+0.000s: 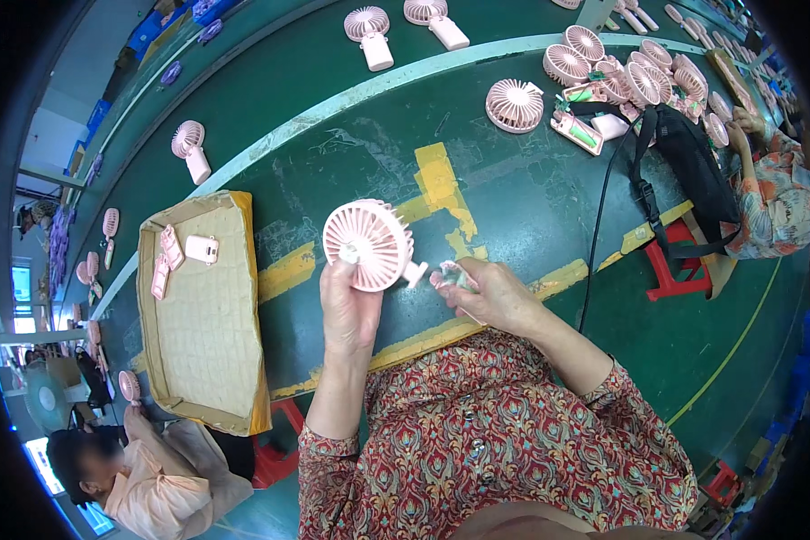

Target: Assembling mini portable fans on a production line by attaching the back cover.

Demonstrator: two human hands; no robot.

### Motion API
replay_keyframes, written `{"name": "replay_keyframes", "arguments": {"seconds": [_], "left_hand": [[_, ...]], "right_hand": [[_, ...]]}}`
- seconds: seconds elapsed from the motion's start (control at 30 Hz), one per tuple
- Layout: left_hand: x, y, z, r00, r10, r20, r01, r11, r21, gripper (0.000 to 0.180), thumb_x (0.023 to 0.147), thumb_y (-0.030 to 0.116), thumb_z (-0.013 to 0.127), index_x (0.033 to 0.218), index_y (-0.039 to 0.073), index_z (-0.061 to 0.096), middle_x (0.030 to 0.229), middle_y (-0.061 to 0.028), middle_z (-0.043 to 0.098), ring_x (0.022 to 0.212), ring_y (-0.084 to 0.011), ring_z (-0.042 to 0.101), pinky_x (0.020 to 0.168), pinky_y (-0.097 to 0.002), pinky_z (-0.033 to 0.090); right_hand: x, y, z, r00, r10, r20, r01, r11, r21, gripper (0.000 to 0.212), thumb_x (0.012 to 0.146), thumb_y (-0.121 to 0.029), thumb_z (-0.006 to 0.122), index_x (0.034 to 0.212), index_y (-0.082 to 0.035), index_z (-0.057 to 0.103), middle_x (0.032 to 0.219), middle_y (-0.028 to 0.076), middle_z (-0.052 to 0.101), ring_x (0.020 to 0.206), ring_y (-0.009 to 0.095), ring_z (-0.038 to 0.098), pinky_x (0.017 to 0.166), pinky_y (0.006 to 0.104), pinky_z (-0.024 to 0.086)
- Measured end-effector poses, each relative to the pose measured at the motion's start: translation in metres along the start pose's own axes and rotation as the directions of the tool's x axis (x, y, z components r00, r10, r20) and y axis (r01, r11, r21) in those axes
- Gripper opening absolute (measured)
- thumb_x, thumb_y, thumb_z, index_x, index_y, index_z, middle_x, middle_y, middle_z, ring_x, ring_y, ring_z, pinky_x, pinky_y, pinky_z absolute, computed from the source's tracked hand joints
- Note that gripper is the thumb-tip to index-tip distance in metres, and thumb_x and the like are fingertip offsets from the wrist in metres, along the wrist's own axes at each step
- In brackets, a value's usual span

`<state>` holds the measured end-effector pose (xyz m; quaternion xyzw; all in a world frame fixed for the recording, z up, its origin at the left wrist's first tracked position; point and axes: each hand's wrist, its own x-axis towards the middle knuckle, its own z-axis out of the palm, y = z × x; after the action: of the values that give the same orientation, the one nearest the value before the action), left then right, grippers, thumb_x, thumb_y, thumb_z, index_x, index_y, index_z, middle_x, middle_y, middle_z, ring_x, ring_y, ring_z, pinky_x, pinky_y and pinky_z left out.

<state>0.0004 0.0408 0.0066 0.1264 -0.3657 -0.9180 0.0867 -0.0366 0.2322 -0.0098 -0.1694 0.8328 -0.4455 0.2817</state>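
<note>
A round pink fan head (373,241) with a spoked grille is held up by my left hand (349,310), its thumb on the grille near the hub. A short stem points from the fan head toward the right. Close to that stem, my right hand (502,295) pinches a small pink casing part (450,276) with something greenish in it. Fingers hide much of this part. The stem and the casing look apart, with a small gap between them.
Left of me lies a shallow cardboard tray (254,333) with a few pink casing pieces (166,256). At the right sit a pile of pink fan heads (646,83), a black bag (693,166) and a co-worker (774,202). Another person (166,468) works at lower left. Assembled fans (369,38) stand beyond a pale rail.
</note>
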Motion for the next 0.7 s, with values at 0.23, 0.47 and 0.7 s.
{"name": "replay_keyframes", "arguments": {"seconds": [0.23,0.47,0.7], "left_hand": [[0.000,0.008,0.003,0.998,0.055,-0.006,-0.054,0.989,0.135,0.048,0.083,0.016,0.060,0.123,-0.005,0.042,0.118,-0.0151,0.053,0.109,-0.0229,0.055,0.096,-0.0377,0.044],[-0.006,0.016,-0.004,0.995,-0.033,0.099,0.010,0.974,0.226,0.068,0.079,0.031,0.064,0.128,-0.007,0.035,0.123,-0.0199,0.050,0.111,-0.0304,0.053,0.095,-0.0459,0.045],[-0.004,0.009,0.011,0.999,0.047,0.005,-0.046,0.953,0.301,0.046,0.084,0.015,0.060,0.122,-0.005,0.043,0.116,-0.0141,0.055,0.105,-0.0204,0.057,0.092,-0.0340,0.046]], "right_hand": [[0.002,0.008,-0.007,0.956,0.023,0.292,-0.214,0.739,0.639,0.032,0.086,-0.026,0.063,0.106,-0.003,0.053,0.083,0.005,0.061,0.066,0.012,0.060,0.058,0.0244,0.051],[0.004,0.015,-0.020,0.911,0.078,0.406,-0.404,0.377,0.834,0.036,0.091,-0.038,0.053,0.106,-0.005,0.052,0.077,0.006,0.059,0.059,0.010,0.058,0.051,0.0221,0.052],[-0.001,0.015,-0.009,0.937,-0.005,0.349,-0.280,0.587,0.759,0.023,0.088,-0.022,0.060,0.104,-0.005,0.057,0.076,0.002,0.061,0.062,0.008,0.059,0.056,0.0208,0.051]]}}
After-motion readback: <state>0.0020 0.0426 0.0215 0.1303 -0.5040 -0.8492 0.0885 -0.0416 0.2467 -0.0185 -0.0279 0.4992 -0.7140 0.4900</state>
